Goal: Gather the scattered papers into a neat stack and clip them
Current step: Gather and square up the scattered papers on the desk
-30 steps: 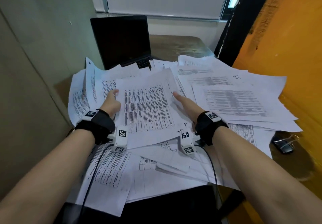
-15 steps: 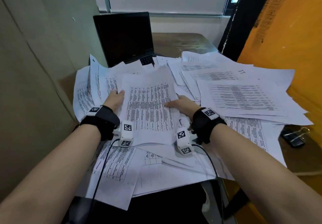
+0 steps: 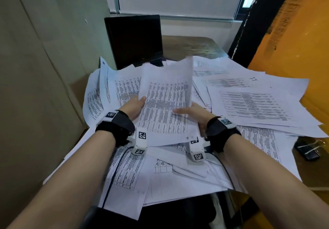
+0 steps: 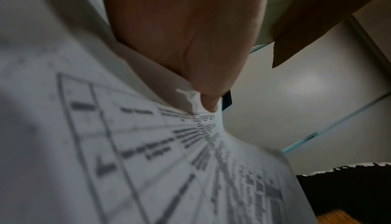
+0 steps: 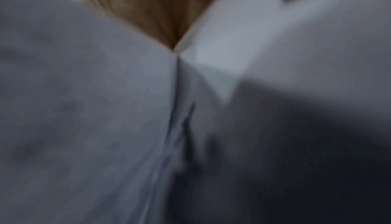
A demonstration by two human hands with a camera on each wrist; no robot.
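Observation:
White printed papers [image 3: 252, 104] lie scattered in overlapping heaps across a wooden desk [image 3: 192, 45]. Above the heap, a small bundle of sheets [image 3: 165, 104] is lifted, its far edge tilted up. My left hand [image 3: 135, 106] grips the bundle's left edge, thumb on top. My right hand [image 3: 188, 113] grips its right edge, thumb laid across the print. The left wrist view shows my thumb [image 4: 207, 100] pressed on the printed sheet [image 4: 148, 144]. Blurred paper [image 5: 105, 110] fills the right wrist view. Black binder clips [image 3: 308, 148] lie at the desk's right edge.
A black laptop [image 3: 135, 40] stands open behind the papers, its keyboard partly covered. A beige wall [image 3: 35, 86] runs close along the left. An orange panel [image 3: 293, 42] stands on the right. Sheets hang over the desk's near edge [image 3: 124, 202].
Both hands closed in on the sides of the top sheets, took hold of them and lifted the bundle off the heap, its far edge rising.

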